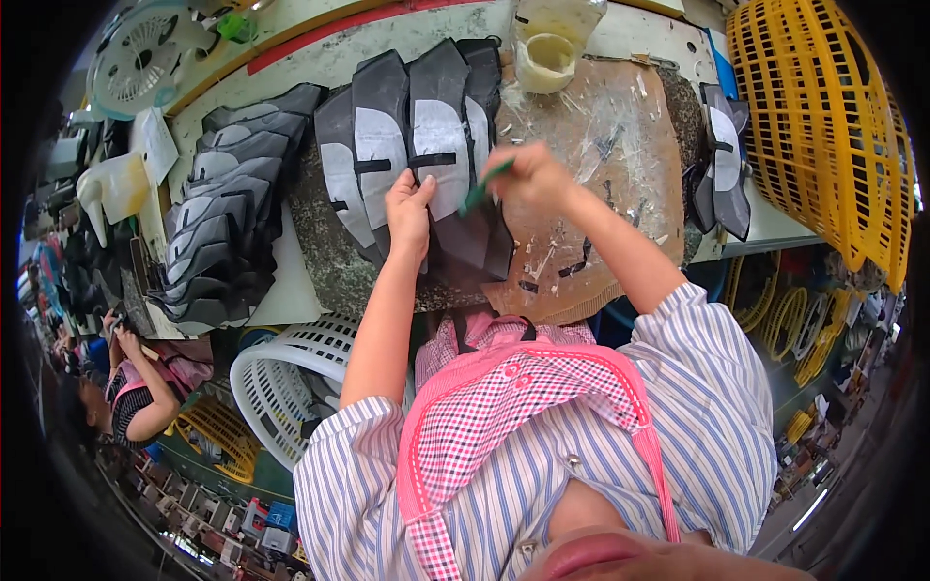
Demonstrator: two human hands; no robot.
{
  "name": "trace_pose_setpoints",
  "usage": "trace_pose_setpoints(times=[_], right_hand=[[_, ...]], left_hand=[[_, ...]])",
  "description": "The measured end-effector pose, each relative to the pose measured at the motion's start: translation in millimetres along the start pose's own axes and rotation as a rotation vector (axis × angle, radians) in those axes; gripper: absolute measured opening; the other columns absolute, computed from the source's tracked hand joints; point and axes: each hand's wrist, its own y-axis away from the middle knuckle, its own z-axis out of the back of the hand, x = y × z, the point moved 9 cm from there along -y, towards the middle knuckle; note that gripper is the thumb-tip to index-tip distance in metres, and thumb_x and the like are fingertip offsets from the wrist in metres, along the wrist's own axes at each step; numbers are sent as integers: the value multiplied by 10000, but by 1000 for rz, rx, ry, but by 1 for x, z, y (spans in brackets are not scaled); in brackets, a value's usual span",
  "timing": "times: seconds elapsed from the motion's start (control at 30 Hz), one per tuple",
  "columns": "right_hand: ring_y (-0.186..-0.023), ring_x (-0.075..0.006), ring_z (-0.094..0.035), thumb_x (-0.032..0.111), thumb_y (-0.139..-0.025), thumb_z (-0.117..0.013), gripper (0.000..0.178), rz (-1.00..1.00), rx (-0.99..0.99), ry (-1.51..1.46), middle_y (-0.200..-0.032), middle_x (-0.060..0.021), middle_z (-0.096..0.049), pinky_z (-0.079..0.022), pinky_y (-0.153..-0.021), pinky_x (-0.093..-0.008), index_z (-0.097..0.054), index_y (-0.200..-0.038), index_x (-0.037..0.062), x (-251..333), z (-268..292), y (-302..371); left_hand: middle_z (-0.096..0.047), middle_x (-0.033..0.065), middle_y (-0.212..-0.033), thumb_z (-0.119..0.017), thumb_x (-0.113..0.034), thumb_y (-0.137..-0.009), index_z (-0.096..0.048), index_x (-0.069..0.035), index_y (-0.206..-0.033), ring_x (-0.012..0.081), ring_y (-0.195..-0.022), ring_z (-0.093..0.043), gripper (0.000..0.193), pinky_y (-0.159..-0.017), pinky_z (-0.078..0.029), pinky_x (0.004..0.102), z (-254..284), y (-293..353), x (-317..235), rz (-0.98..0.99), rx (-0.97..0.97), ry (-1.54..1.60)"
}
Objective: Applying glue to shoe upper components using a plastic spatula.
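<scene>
My left hand (410,211) presses flat on a fanned row of black and grey shoe-upper pieces (417,136) lying on the stained brown work board (620,155). My right hand (531,176) grips a green-handled brush (484,186), its tip touching the piece next to my left fingers. A tub of pale glue (544,60) stands at the far edge of the board.
A long stack of the same black and grey pieces (228,213) lies on the left. A few more pieces (725,165) sit at the right, beside a yellow plastic basket (823,126). A white basket (291,378) stands below the bench. Another person (136,387) works at the far left.
</scene>
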Motion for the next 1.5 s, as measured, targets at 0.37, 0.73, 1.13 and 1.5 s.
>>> trace_pose_setpoints(times=[0.37,0.73,1.13,1.5], right_hand=[[-623,-111,-533,-103,-671,-489,172,80,118,256,-725,-61,-571,-428,-559,-216,-576,-774,5,0,-20,43],[-632,-130,-548,-41,-652,-555,142,-119,-62,238,-687,-62,-570,-431,-555,-236,-577,-783,11,-3,-1,67],[-588,-102,-522,23,-723,-541,59,-142,-223,-181,-701,-37,-554,-408,-521,-227,-551,-781,18,13,26,34],[-586,-44,-465,106,-700,-586,107,-214,-27,330,-645,-3,-523,-379,-524,-193,-510,-723,34,28,4,-51]], left_hand=[[-515,44,-876,-483,-33,-775,-458,55,-960,89,-771,-461,207,-689,-365,207,6,4,-9,-146,-125,-66],[-507,65,-926,-497,-65,-776,-433,95,-1011,98,-826,-446,291,-731,-350,204,6,5,-8,-218,-133,-176],[-542,63,-894,-505,-78,-770,-478,40,-976,82,-802,-487,239,-698,-377,200,2,12,-18,-134,25,-199],[-534,59,-942,-434,-2,-781,-450,2,-1025,122,-840,-509,245,-750,-393,243,-8,8,-5,-1,199,-75]])
